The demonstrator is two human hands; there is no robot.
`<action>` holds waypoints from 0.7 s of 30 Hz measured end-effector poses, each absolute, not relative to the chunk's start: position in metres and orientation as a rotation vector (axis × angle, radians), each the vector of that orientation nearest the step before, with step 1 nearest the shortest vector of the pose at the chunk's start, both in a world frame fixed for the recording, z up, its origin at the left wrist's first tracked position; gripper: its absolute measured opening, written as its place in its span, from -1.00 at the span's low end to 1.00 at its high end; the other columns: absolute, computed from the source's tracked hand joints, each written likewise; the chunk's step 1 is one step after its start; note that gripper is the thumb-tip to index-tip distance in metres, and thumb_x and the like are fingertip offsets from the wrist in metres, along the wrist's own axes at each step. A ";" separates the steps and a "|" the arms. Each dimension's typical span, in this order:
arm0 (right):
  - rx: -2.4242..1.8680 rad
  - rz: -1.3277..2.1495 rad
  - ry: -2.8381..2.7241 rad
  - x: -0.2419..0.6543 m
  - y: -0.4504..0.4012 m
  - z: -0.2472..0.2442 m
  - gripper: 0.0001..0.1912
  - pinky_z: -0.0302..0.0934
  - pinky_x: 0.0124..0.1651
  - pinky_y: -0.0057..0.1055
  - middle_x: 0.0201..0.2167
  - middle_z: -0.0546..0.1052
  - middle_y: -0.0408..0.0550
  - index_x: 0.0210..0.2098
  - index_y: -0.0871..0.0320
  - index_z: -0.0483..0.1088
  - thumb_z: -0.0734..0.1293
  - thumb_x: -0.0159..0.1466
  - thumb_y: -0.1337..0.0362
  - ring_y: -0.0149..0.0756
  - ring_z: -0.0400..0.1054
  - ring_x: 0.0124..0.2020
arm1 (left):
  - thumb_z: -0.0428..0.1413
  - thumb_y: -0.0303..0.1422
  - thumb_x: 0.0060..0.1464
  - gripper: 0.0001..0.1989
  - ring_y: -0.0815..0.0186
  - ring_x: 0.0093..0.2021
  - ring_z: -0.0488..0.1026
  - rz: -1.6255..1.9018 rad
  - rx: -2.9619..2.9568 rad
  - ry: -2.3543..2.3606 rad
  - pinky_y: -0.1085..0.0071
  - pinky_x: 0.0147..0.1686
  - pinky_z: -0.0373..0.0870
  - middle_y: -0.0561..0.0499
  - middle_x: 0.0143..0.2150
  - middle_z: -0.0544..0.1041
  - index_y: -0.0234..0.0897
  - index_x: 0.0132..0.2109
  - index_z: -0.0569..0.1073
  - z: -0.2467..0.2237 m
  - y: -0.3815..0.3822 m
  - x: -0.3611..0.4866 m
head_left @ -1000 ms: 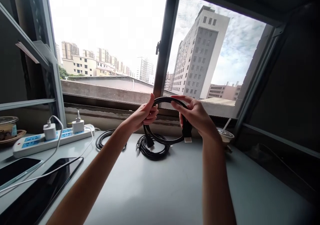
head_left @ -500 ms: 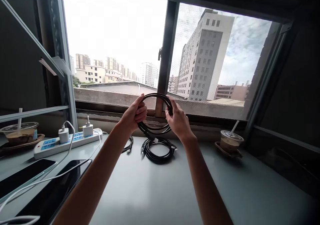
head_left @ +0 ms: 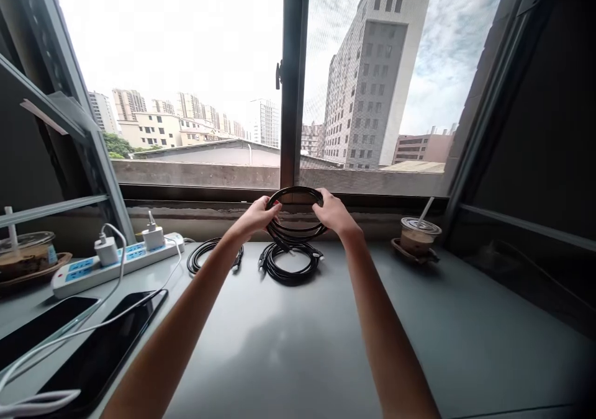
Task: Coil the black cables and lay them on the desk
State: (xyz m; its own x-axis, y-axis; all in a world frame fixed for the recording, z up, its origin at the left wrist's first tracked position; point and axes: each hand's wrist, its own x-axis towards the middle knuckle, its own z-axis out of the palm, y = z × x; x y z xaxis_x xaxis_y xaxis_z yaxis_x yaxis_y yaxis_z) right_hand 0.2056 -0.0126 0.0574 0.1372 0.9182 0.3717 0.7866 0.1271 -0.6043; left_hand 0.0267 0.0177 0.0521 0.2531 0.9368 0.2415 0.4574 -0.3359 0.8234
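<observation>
A coiled black cable (head_left: 298,190) is held up in the air between my two hands. My left hand (head_left: 257,215) grips the coil's left side, with the thumb across it. On the right side, my right hand (head_left: 334,213) has its fingers closed round the loops. Just below and behind the held coil, a second coiled black cable (head_left: 291,277) lies on the table (head_left: 279,357), its light plug ends at its sides. A third black cable coil (head_left: 195,259) lies to its left, partly covered by my left forearm.
At the left stand a white power strip (head_left: 128,264) with chargers and white cords, two dark-screened devices (head_left: 107,351), and an iced drink cup (head_left: 28,254). Another drink cup (head_left: 419,238) sits on a holder at the right. A window (head_left: 291,96) rises behind the table.
The held coil has tipped flatter and sits a little lower in view. My left hand's grip has shifted, its thumb now lying over the coil. The camera view has turned slightly.
</observation>
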 end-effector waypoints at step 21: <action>-2.232 0.670 -1.660 0.225 0.051 -0.031 -0.76 0.33 -0.24 -0.34 -0.25 0.47 -0.06 -0.18 0.25 0.38 0.27 0.26 0.19 -0.38 0.39 -0.30 | -0.03 -0.30 0.18 -0.81 0.12 -0.09 0.43 0.521 2.386 1.943 0.33 -0.19 0.32 -0.16 -0.12 0.50 -0.30 -0.18 0.41 -0.045 0.067 0.044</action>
State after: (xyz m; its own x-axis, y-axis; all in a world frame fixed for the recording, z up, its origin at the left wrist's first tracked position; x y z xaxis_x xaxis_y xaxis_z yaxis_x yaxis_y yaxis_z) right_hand 0.2246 0.0511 -0.0311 0.2324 0.9522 -0.1980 0.8227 -0.3011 -0.4822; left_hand 0.0443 0.0673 -0.0446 0.1689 0.9554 0.2423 0.9485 -0.2244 0.2236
